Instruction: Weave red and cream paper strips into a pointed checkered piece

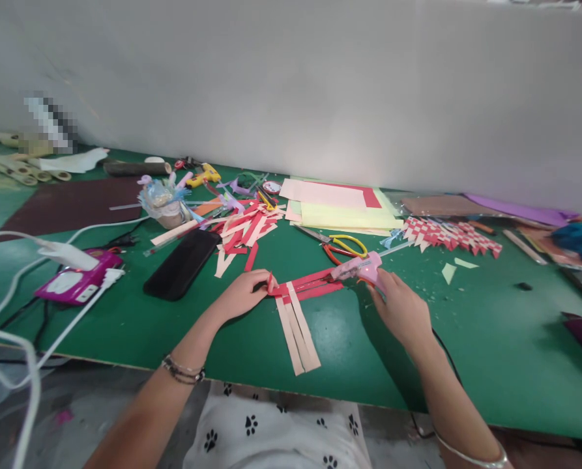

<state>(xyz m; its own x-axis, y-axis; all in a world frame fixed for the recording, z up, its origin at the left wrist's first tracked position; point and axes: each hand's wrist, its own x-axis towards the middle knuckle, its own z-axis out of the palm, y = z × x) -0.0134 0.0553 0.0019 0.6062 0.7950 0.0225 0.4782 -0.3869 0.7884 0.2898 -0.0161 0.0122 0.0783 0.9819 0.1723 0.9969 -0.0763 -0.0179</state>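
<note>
Two hands are working at the near edge of a green-topped table (491, 339). The left hand (242, 294) is lying palm down with its fingers curled, pinning the left end of a band of flat red paper strips (310, 285), apparently so that the weave cannot slide. Several pale peach paper strips (298, 332) are crossing that band just right of the left hand and are trailing toward the person's body, their free ends fanning out slightly. The right hand (402, 306) is gripping a pink hot-glue gun (362, 267), fingers closed round its handle, and is pointing the nozzle left at the right end of the red strips; this probably keeps the tip close to where the strips overlap.

Beyond the right hand, yellow-handled scissors (342, 245) are lying within easy reach, and a finished red-and-peach woven paper band (450, 236) is resting farther to its right. Beyond the left hand, a loose heap of cut red and peach strips (244, 231) is sitting beside a black flat phone-like slab (182, 264). Stacked pastel paper sheets (339, 205) are lying well beyond both hands, near the wall.
</note>
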